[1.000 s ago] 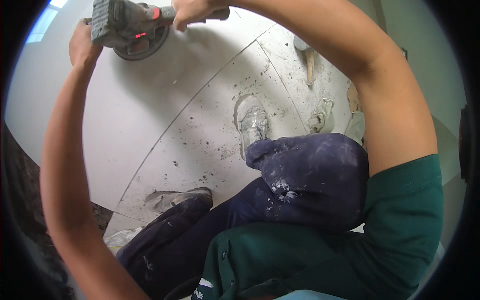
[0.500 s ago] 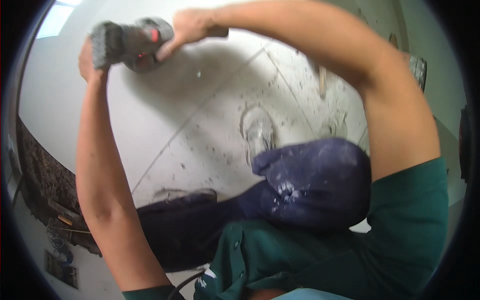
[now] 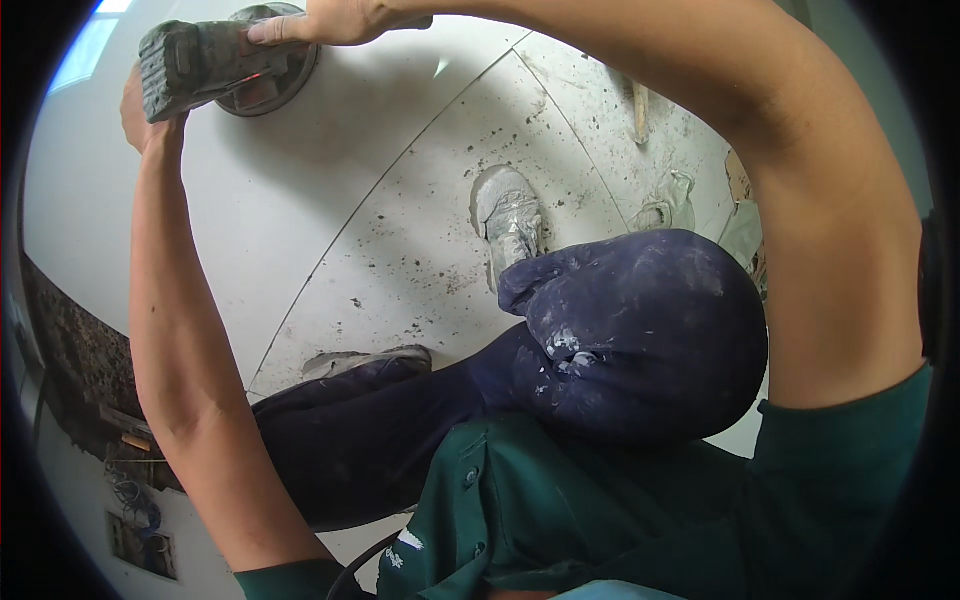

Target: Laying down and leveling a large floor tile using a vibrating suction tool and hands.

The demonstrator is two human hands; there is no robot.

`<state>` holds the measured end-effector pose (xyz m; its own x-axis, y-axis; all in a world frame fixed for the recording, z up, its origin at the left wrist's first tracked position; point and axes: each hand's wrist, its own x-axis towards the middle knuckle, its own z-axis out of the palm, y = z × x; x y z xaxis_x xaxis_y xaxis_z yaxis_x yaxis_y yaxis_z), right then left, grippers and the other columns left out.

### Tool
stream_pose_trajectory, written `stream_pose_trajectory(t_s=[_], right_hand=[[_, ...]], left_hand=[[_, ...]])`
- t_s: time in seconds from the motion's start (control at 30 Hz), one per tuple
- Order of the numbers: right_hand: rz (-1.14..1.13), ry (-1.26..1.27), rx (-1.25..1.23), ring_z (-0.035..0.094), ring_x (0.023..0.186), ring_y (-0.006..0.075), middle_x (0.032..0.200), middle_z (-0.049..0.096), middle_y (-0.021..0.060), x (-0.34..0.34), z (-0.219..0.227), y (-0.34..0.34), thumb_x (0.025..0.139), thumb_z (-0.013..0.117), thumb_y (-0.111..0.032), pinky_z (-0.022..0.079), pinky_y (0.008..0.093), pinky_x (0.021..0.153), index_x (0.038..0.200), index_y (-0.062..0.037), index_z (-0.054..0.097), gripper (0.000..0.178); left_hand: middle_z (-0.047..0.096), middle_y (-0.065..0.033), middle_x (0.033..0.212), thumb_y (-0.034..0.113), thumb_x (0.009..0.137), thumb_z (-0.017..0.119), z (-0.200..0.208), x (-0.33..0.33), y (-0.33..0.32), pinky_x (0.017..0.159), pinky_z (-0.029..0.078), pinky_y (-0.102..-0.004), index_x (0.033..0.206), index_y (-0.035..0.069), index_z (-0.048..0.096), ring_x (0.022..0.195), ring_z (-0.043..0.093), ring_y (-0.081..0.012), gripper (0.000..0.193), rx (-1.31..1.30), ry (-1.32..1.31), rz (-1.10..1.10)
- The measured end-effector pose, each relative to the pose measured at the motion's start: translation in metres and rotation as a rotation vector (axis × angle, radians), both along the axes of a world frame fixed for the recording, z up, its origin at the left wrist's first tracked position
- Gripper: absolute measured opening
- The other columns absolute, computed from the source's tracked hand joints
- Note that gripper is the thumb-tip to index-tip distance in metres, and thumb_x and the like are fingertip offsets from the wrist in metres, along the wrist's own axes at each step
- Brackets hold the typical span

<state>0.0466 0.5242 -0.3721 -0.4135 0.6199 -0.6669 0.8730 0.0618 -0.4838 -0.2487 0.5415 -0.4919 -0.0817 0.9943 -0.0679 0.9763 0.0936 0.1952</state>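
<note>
At the far left, a dusty grey cordless tile vibrator with a round base stands on a large white floor tile. My right hand is closed round its side handle, whose dark end shows beyond the palm; the thumb stretches over the tool's body. My left hand is at the block-shaped rear of the tool, closed on it, with most fingers hidden behind the block. A small red light glows on the tool's side.
Dark crumbs of mortar lie over the tiles around my shoe. A wooden-handled tool and a crumpled plastic bag lie to the right. At the left, the tiling ends at a rough dark mortar bed.
Both hands and the tile vibrator appear farther up and left in the picture. My right thumb has shifted onto the top of the tool's body. Both hands keep their hold.
</note>
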Motion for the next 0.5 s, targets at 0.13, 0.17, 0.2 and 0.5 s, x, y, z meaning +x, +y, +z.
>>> stream_pose_trajectory(t_s=[0.13,0.17,0.2,0.5], right_hand=[[-0.001,0.025,0.026,0.062,0.12,0.0413,0.121,0.066,0.0327,-0.006,0.004,-0.002,0.096,0.034,-0.075,0.045,0.0449,0.105,0.124,0.0115,0.065,0.096],[-0.011,0.042,0.011,0.062,0.12,0.0416,0.121,0.066,0.0323,-0.009,0.009,-0.003,0.097,0.034,-0.075,0.045,0.045,0.105,0.124,0.0118,0.065,0.096],[-0.055,-0.003,-0.021,0.062,0.121,0.0419,0.122,0.066,0.031,-0.004,0.012,-0.004,0.097,0.035,-0.074,0.045,0.0456,0.105,0.124,0.0115,0.065,0.095],[-0.087,0.406,0.351,0.071,0.084,0.0319,0.083,0.072,0.0221,0.001,-0.09,0.0,0.083,0.046,-0.088,0.055,0.0428,0.084,0.08,0.007,0.072,0.099]], left_hand=[[0.073,-0.0093,0.115,0.044,0.086,0.07,0.002,-0.015,0.002,0.093,0.053,-0.0426,0.113,0.016,0.07,0.11,0.068,-0.0351,0.039,0.023,-0.019,0.001],[0.073,-0.01,0.116,0.044,0.086,0.07,0.001,-0.022,0.003,0.094,0.052,-0.0433,0.113,0.016,0.07,0.11,0.067,-0.0361,0.039,0.017,0.005,-0.03],[0.072,-0.0119,0.116,0.043,0.086,0.07,-0.012,-0.019,0.007,0.093,0.052,-0.045,0.113,0.015,0.07,0.11,0.066,-0.0381,0.039,0.031,-0.008,-0.052],[0.073,-0.0121,0.115,0.042,0.088,0.065,-0.016,-0.007,-0.005,0.09,0.053,-0.0449,0.115,0.015,0.069,0.109,0.068,-0.0373,0.038,0.194,-0.19,-0.036]])
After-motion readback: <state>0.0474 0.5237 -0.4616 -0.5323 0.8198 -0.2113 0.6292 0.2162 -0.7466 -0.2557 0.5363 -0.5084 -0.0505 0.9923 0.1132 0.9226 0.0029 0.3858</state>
